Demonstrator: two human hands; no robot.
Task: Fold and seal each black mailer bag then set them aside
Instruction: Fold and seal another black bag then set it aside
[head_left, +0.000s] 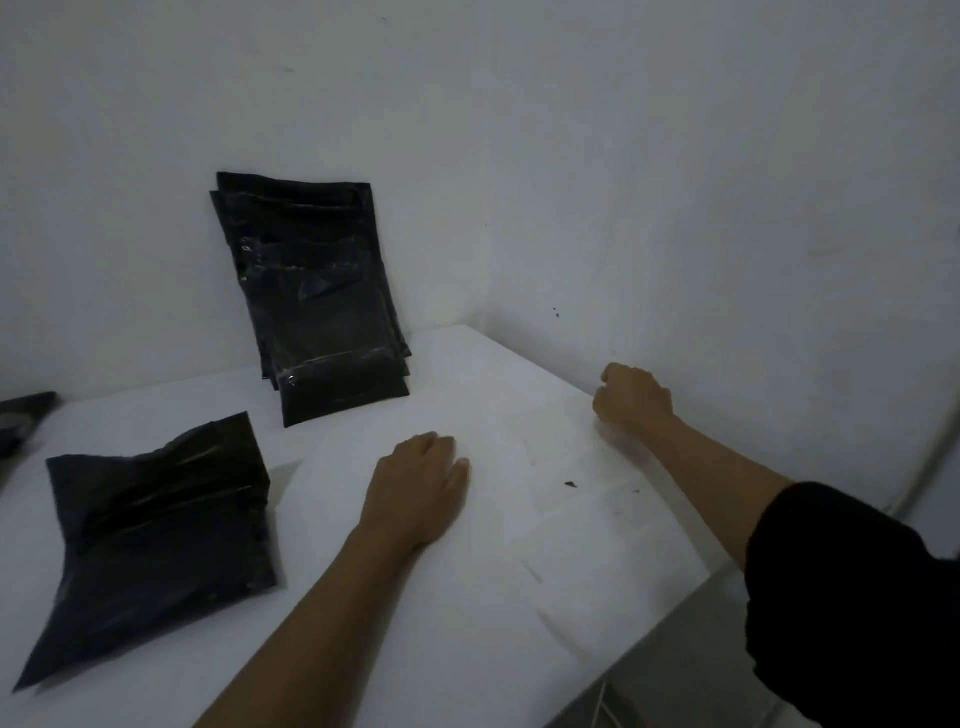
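Observation:
A filled black mailer bag (156, 530) lies on the white table (467, 649) at the left, its top flap folded over. A stack of several black mailer bags (317, 296) leans against the back wall. My left hand (415, 488) rests on the table to the right of the lying bag, fingers loosely bent, holding nothing. Near the table's right edge by the wall, my right hand (631, 397) is curled into a fist; nothing shows in it.
White paper strips (566, 488) lie on the table between my hands, with small dark specks (571, 484). A dark object (21, 421) pokes in at the far left edge. The table's right edge drops off toward the floor.

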